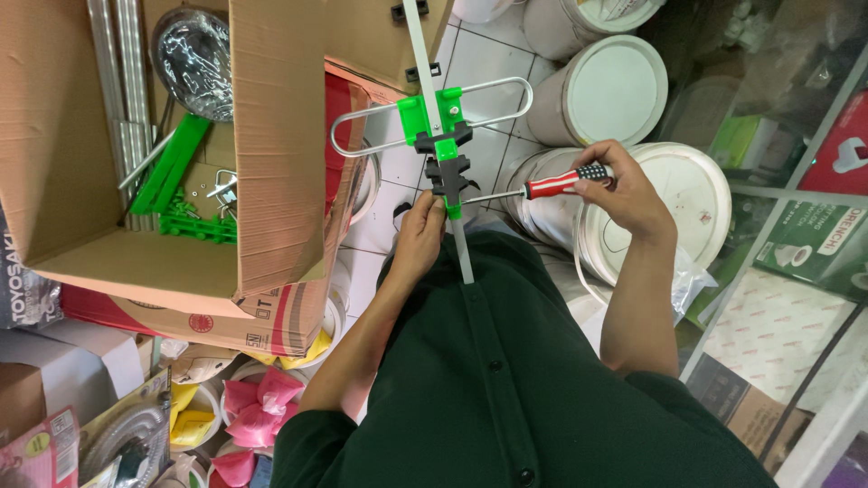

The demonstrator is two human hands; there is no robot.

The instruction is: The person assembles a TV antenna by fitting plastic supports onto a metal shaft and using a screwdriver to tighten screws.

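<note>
My left hand (421, 233) grips a long grey metal bar (420, 50) just below a black and green plastic bracket (446, 154) clamped on it. A bent silver wire loop (362, 126) passes through the green part of the bracket. My right hand (619, 185) holds a screwdriver with a red, black and white handle (565, 181). Its shaft points left and its tip meets the right side of the black bracket. The bar's lower end rests against my dark green shirt.
An open cardboard box (271, 136) at the left holds green plastic parts (176, 167), metal rods and a bagged round item. White plastic buckets (615, 90) stand ahead on the tiled floor. Boxed goods fill a shelf (814, 235) at the right. Pink and yellow packets lie at lower left.
</note>
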